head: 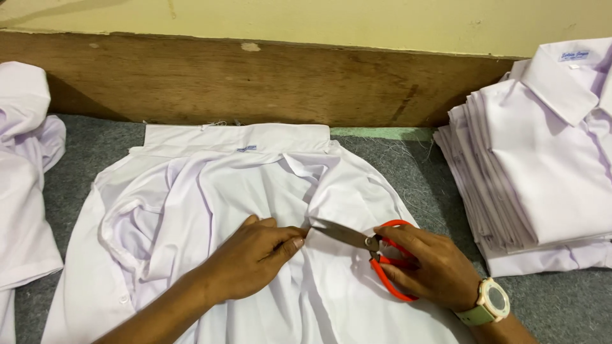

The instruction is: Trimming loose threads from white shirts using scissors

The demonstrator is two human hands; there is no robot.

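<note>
Scissors meet a soft white shirt (pixel 255 191) spread at mid-table.
Left hand (pixel 252 258) pinches limp, light cloth beside the blade tips; right hand (pixel 427 264), at four o'clock, grips red-handled scissors (pixel 370 245), loops best.

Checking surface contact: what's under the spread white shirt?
Grey felt-like mat shows around the white shirt, with a green strip past the collar. Under the shirt itself, the surface is covered. Left hand and right hand with red-handled scissors rest on top.

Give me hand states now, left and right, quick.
Left hand: fingers pinched on the white shirt at the scissor tips.
Right hand: closed around the red-handled scissors.
</note>
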